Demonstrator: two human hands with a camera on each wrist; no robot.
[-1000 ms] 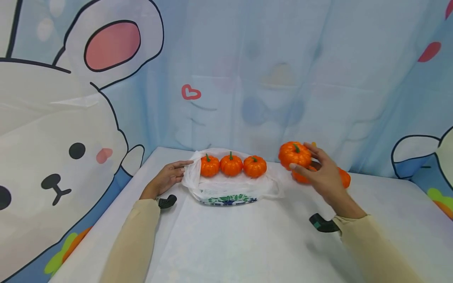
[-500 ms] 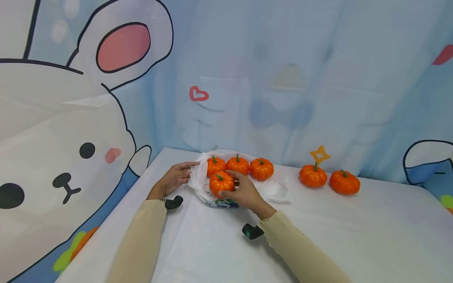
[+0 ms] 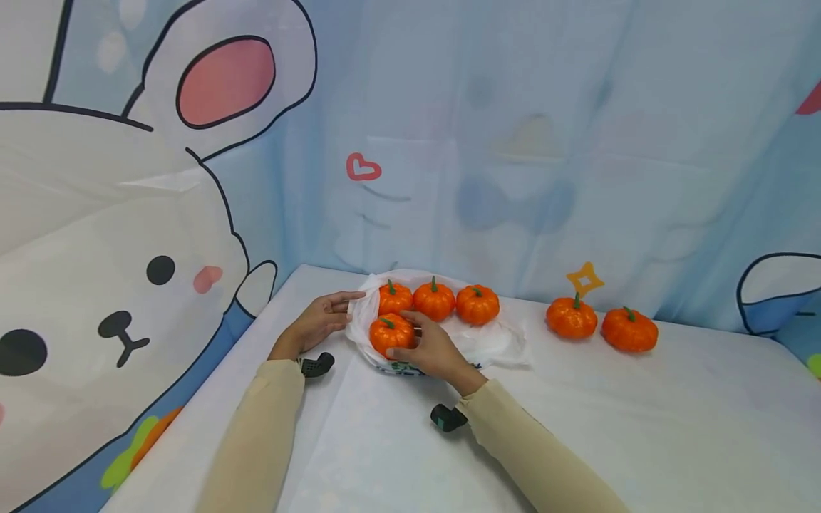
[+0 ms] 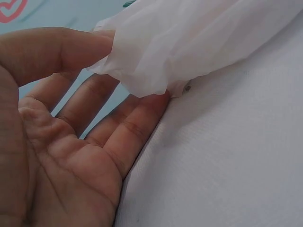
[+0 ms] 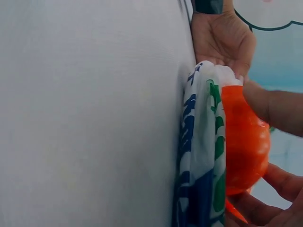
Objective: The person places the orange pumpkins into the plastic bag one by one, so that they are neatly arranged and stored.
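Observation:
My right hand (image 3: pixel 439 350) grips a small orange toy pumpkin (image 3: pixel 389 335) with a green stem, thumb on the near side and fingers on the far side. This pumpkin is at the front of a white plastic bag (image 3: pixel 503 347) lying with its mouth spread. Behind it, three similar pumpkins (image 3: pixel 434 301) sit in a row in the bag. My left hand (image 3: pixel 314 326) holds the bag's left edge. In the left wrist view, the thin plastic (image 4: pixel 147 52) passes between thumb and fingers. The right wrist view shows the pumpkin (image 5: pixel 244 142) behind the bag's printed green-and-blue side (image 5: pixel 188 137).
Two more orange pumpkins (image 3: pixel 571 318) stand side by side on the white-covered table (image 3: pixel 577 413), right of the bag. A light blue cartoon-printed curtain (image 3: pixel 410 214) hangs behind the table and along its left side.
My right hand has carried the pumpkin from the right side of the table leftward to the bag's front, then slightly farther left and down. The left hand has stayed at the bag's edge.

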